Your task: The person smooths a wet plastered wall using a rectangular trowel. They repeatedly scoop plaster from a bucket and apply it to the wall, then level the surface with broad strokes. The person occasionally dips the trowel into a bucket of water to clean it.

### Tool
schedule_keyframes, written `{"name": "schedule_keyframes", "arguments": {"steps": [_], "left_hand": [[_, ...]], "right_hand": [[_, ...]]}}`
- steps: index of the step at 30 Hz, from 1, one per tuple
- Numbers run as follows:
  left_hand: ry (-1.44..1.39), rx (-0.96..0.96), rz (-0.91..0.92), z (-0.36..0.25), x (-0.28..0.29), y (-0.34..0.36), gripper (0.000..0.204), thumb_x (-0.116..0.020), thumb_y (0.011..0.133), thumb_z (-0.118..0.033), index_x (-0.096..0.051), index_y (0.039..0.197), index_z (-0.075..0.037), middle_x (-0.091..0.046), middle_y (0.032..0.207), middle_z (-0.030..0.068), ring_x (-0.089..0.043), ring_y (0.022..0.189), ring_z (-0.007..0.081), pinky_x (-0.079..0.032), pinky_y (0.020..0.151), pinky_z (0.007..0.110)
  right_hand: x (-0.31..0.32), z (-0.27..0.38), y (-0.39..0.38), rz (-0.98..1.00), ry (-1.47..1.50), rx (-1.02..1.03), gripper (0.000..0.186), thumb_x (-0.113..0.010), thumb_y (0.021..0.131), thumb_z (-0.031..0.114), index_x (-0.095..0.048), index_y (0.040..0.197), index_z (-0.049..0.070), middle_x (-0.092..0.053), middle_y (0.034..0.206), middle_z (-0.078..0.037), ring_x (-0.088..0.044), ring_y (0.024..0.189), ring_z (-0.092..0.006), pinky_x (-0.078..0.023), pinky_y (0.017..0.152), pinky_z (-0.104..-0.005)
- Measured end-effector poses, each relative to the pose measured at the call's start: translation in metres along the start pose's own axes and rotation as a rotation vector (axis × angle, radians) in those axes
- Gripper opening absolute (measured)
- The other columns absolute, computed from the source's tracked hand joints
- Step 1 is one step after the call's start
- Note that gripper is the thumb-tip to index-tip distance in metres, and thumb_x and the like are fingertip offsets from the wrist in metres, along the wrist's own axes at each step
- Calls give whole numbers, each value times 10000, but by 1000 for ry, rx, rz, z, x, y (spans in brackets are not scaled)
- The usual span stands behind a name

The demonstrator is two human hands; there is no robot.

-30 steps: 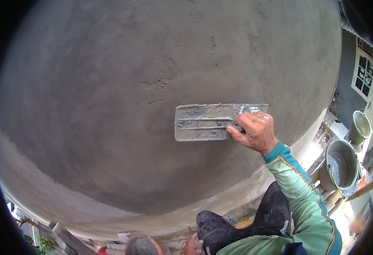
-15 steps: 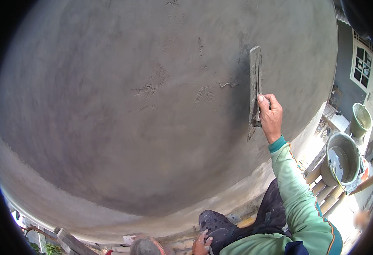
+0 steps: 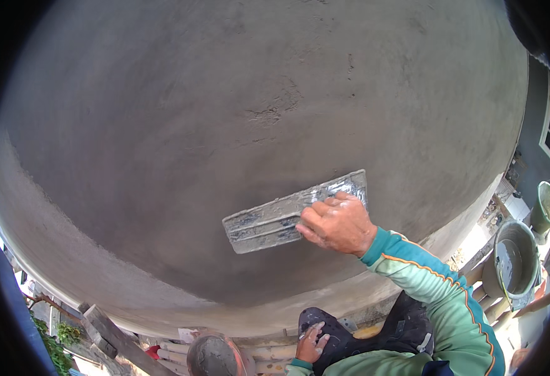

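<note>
My right hand (image 3: 343, 224) is wrapped round the handle of a rectangular plastering trowel (image 3: 264, 220). Its blade, smeared with grey mortar, lies at or close to the wall face, slanting with its left end lower. Grey wet plaster covers the wall (image 3: 181, 138); a rough, pitted patch shows above the trowel. At the bottom, my left hand (image 3: 312, 343) rests on my bent knee, fingers stretched out and holding nothing. Near that hand stands a bucket (image 3: 213, 356) with grey mortar in it.
At the right a large bucket (image 3: 499, 263) holds greyish liquid, and a smaller green bucket (image 3: 546, 216) stands beyond it. Bamboo poles (image 3: 269, 352) form the platform below me. A wooden beam (image 3: 115, 338) slants across the lower left. Lighter, unplastered wall (image 3: 93, 257) borders the plaster.
My right hand has brought the trowel down and to the left, turning it from upright to nearly level with its back showing. The view has shifted, revealing more of the mortar bucket.
</note>
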State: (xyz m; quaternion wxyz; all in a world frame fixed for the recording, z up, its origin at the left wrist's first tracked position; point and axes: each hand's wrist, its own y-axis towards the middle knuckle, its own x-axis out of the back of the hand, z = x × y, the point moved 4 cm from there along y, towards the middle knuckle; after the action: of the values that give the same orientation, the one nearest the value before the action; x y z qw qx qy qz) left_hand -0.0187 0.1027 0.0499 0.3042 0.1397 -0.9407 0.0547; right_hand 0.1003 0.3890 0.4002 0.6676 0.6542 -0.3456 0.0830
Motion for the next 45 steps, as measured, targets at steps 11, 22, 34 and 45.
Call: {"name": "schedule_keyframes", "arguments": {"steps": [11,22,34,45], "left_hand": [[46,65,-143,29,-25,-3,491,-754,1011,-316,-660,1431,-80,-708,1383,153,-754,1035,321,-590,949,447],[73,31,-242,46,-36,7,475,-772,989,-293,-679,1395,-65,-662,1479,156,-767,985,259,-589,954,421],[123,4,-261,49,-37,13,470,-759,997,-307,-682,1381,-48,-665,1458,190,-755,1062,325,-565,1019,445],[91,99,-241,51,-41,1,462,-759,994,-322,-694,1365,-54,-664,1475,160,-754,1028,303,-565,1011,447]], "right_hand": [[-47,13,4,180,-52,0,264,-765,955,334,-654,913,98,-722,740,-73,-745,653,-292,-585,681,-421],[-6,-82,-32,-620,815,-928,289,-691,1114,285,-646,986,30,-567,690,64,-455,550,-35,-356,482,-264],[-115,140,114,392,65,-14,265,-713,992,330,-661,942,75,-739,704,-87,-762,632,-301,-603,681,-440],[23,-24,35,-63,-179,-142,286,-784,950,365,-622,863,145,-687,730,-24,-723,647,-232,-514,630,-397]]}}
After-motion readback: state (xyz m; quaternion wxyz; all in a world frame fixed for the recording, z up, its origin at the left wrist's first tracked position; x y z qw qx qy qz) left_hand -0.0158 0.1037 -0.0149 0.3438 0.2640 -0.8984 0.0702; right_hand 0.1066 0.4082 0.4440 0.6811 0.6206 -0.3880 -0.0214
